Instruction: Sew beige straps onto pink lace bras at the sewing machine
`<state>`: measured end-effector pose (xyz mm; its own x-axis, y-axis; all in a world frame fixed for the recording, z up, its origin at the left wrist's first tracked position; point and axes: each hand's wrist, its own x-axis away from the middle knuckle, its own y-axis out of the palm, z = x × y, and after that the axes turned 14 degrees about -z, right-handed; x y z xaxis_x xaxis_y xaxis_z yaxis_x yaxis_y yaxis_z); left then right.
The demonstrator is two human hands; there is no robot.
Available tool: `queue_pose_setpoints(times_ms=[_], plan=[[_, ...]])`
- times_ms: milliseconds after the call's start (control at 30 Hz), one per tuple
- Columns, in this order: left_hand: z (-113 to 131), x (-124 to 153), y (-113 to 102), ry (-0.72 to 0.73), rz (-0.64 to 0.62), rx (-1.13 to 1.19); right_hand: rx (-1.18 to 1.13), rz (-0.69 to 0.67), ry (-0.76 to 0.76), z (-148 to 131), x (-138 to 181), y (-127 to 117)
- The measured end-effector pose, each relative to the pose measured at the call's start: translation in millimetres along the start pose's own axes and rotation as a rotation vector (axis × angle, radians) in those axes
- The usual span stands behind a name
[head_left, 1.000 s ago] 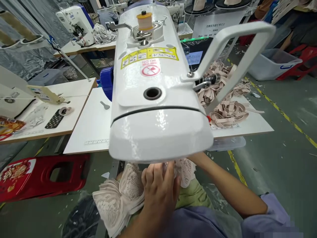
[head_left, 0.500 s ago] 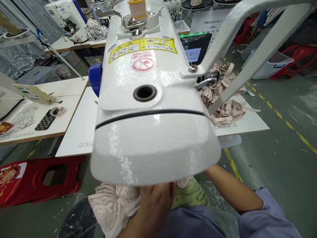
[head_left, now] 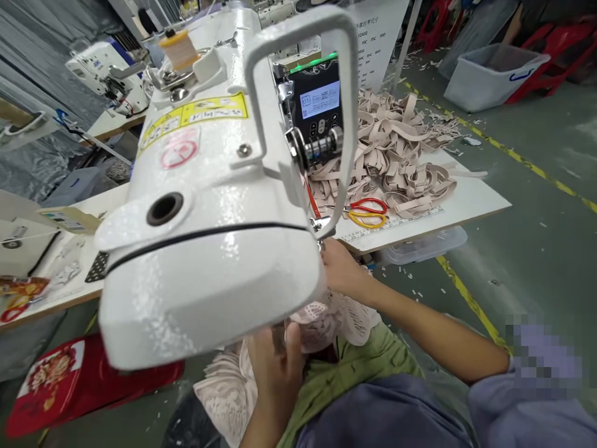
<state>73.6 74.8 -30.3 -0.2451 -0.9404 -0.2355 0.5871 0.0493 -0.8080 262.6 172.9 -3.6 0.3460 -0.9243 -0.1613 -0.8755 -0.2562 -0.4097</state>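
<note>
A white sewing machine head (head_left: 224,280) fills the middle of the view and covers the needle area. Below it, my left hand (head_left: 275,367) is closed on a pale pink lace bra (head_left: 321,320), thumb showing and fingertips partly hidden by the machine. My right hand (head_left: 342,267) reaches up beside the machine's right edge, close to the needle side. Its fingertips are behind the head, so I cannot see what they touch. More pale lace bras (head_left: 228,392) lie stacked at my left forearm, and green cloth (head_left: 364,367) covers my lap.
Pale elastic straps (head_left: 387,143) are heaped on the table to the right. In front of them lie red-and-yellow-handled scissors (head_left: 368,213) and a ruler strip (head_left: 396,225). A lit control panel (head_left: 319,99) stands behind the machine's guard. A red stool (head_left: 60,386) is at lower left.
My view has shifted right, bringing the scissors and the panel into sight. My right hand has come up from below to the machine's right side. My left hand stays under the head.
</note>
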Motion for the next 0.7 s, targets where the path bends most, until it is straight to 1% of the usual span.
queue_pose_setpoints(times_ms=[100, 167, 233, 367, 467, 700], plan=[[-9, -6, 0, -0.156, -0.097, 0.273, 0.041, 0.012, -0.034, -2, 2, 1], [-10, -12, -1, -0.188, -0.181, 0.372, 0.038, 0.016, -0.039, -1, 2, 1], [-10, -16, -4, -0.202, -0.218, 0.399, 0.021, 0.017, -0.043, 0, 3, 1], [-7, -18, -6, -0.243, -0.163, 0.375, 0.035, 0.006, -0.049, 4, 3, 0], [-3, -18, -7, -0.246, -0.149, 0.323, 0.052, 0.01, -0.059, 4, 3, 0], [5, -21, -13, -0.172, -0.113, 0.212, 0.106, 0.003, -0.042, 2, 1, -2]])
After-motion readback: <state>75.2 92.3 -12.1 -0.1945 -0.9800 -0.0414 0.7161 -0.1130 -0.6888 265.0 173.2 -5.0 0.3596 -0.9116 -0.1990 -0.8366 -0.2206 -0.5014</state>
